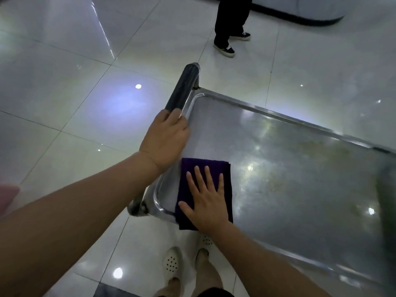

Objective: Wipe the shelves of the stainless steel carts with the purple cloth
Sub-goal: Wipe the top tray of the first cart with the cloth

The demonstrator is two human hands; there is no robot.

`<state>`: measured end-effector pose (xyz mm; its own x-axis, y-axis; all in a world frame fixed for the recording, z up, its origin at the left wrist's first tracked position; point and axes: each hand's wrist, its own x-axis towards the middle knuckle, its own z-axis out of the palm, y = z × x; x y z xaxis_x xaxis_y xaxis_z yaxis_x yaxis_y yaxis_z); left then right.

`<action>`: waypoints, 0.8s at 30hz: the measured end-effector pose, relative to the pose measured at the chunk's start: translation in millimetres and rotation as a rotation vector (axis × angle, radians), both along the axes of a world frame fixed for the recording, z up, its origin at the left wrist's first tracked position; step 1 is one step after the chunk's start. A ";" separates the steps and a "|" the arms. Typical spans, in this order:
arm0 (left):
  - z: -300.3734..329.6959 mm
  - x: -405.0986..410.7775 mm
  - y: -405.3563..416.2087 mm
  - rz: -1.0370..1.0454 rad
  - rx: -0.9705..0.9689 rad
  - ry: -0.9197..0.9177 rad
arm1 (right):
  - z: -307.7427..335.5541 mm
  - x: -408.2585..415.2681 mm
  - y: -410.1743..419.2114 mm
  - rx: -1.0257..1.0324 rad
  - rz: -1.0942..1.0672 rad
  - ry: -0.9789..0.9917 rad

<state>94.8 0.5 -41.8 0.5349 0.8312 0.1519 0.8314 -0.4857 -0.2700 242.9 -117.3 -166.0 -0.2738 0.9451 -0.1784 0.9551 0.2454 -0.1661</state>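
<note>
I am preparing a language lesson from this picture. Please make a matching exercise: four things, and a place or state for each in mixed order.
Things:
1. purple cloth
2. left hand
3. right hand
4. white clogs

Places or states:
A. on the tiled floor
B. grips the cart handle
C. lies on the steel shelf
D. presses flat, fingers spread

Pairs: 1-C, 2-B, 3-D, 4-A

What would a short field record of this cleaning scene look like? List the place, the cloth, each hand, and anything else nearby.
place: top shelf of a steel cart on a tiled floor
cloth: purple cloth, folded, flat on the shelf's near left corner
right hand: right hand, fingers straight, pressing on the cloth
left hand: left hand, fingers curled in a grip on the cart handle
shelf surface: smudged, with light glare
nearby: another person's legs beyond the cart
</note>
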 end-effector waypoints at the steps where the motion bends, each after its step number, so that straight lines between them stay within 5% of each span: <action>1: 0.8 1.7 -1.1 -0.055 0.004 0.087 | 1.6 5.3 -7.0 -0.009 -0.001 0.005; 6: -2.2 15.1 -10.2 -0.158 -0.035 0.470 | 7.0 34.0 -30.5 -0.052 -0.035 0.004; 14: -57.5 43.7 -42.0 0.005 -0.746 0.143 | 3.0 64.7 32.2 -0.030 -0.071 -0.045; 24: -73.3 78.9 -33.5 0.133 -0.836 0.326 | 0.6 127.1 172.0 -0.006 0.014 -0.104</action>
